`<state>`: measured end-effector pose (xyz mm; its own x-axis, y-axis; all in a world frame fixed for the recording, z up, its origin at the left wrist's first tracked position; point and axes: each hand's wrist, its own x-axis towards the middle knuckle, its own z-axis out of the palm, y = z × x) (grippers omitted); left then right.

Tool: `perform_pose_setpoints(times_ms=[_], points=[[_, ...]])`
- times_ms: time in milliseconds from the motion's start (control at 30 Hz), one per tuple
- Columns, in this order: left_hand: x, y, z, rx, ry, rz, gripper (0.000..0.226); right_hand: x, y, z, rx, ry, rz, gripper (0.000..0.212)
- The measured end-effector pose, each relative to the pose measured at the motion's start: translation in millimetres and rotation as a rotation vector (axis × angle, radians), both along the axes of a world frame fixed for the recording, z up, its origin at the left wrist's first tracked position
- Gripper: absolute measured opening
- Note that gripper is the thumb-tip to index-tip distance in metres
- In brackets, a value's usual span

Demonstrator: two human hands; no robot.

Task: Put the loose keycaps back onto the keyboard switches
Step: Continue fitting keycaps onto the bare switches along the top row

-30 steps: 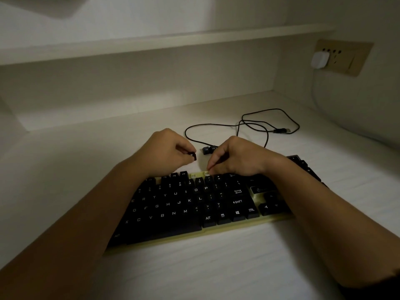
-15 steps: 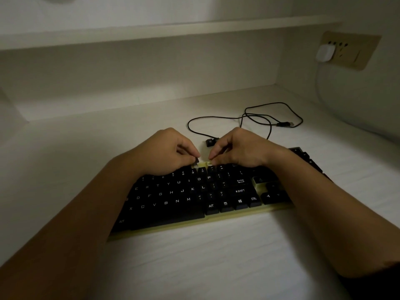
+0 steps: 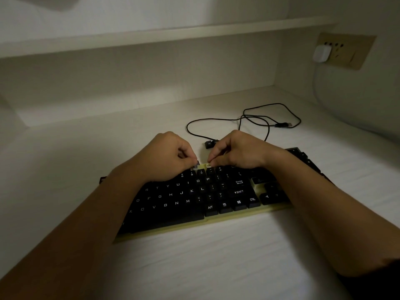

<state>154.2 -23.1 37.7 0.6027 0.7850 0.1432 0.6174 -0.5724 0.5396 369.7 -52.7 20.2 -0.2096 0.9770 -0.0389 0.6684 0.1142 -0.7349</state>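
Note:
A black keyboard with a pale yellow base lies on the white desk. My left hand pinches a dark keycap and holds it against the keyboard's top row. Right beside it a bare yellow gap shows in that row. My right hand rests at the other side of the gap, fingers curled with fingertips on the top edge; I cannot make out anything in it. One loose black keycap lies on the desk just behind the hands.
The keyboard's black cable loops over the desk behind, ending in a USB plug. A wall socket with a white charger is at the upper right. A shelf runs above the desk's back wall.
My left hand has lowered its keycap from above the desk onto the keyboard's top row. Both hands moved closer to the gap; the view shifted slightly.

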Motion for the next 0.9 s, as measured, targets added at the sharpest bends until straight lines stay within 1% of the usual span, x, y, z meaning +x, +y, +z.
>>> perform_pose_setpoints(times_ms=[467,733,900], points=[[-2.9,1.2,-3.7,-0.106,-0.107,0.037,0.003,0.6,-0.6,-0.9,-0.009,0.002,-0.021,0.011],[-2.0,1.7,-3.2,-0.103,-0.096,0.049,0.005,0.7,-0.5,-0.6,-0.015,-0.005,-0.02,0.009],[1.1,-0.4,0.7,-0.05,-0.01,0.017,0.012,0.1,-0.3,-0.4,-0.014,-0.012,-0.011,0.011]])
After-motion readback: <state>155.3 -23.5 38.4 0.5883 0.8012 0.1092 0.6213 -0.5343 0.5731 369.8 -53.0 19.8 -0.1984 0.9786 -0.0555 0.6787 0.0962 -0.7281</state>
